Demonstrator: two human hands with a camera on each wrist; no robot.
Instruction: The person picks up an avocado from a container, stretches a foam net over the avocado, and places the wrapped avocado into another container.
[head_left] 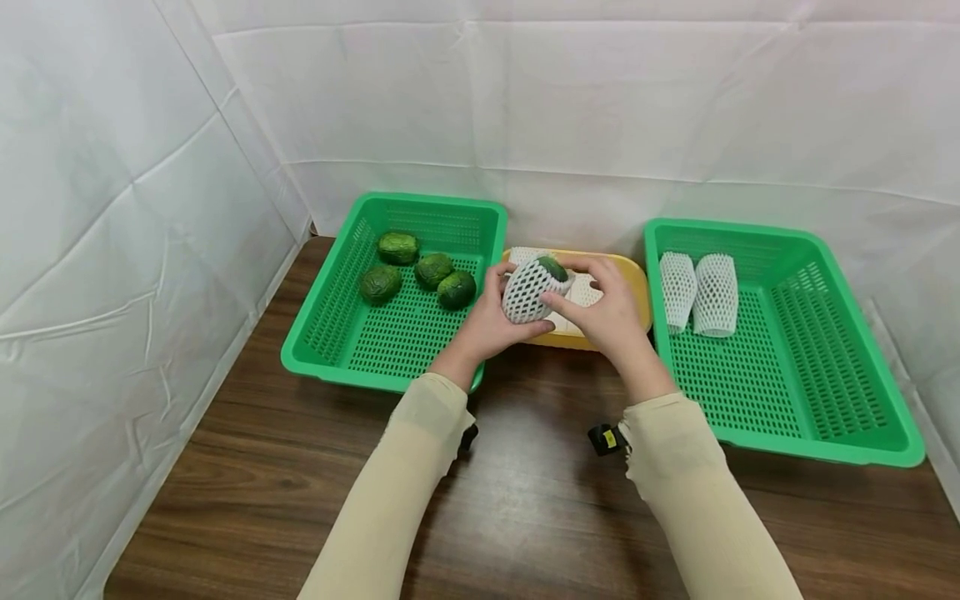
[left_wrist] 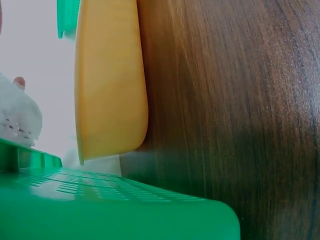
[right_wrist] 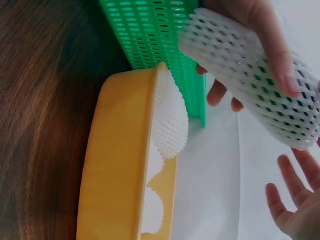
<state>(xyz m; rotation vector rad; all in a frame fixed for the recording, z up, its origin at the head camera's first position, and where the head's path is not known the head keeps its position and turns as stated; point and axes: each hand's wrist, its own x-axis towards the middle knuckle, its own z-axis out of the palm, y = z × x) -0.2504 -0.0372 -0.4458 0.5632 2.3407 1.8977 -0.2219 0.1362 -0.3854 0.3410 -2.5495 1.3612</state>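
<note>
My left hand (head_left: 491, 321) grips a white foam net sleeve (head_left: 527, 292), with thumb and fingers wrapped around its lower part. An avocado (head_left: 553, 267) sits inside; its dark green end shows at the sleeve's upper opening. At that opening, my right hand (head_left: 609, 310) pinches the sleeve's edge with thumb and forefinger. In the right wrist view, green shows through the stretched mesh of the sleeve (right_wrist: 240, 55), while the right hand's other fingers (right_wrist: 292, 182) spread apart. Only part of the sleeve (left_wrist: 20, 115) enters the left wrist view.
Several bare avocados (head_left: 381, 284) lie in the left green basket (head_left: 322, 333). Behind my hands stands a yellow bin (head_left: 639, 292) holding foam sleeves (right_wrist: 170, 117). Two white netted pieces (head_left: 716, 293) rest in the right green basket (head_left: 862, 367). White cloth (head_left: 570, 100) hangs behind the wooden table (head_left: 525, 500).
</note>
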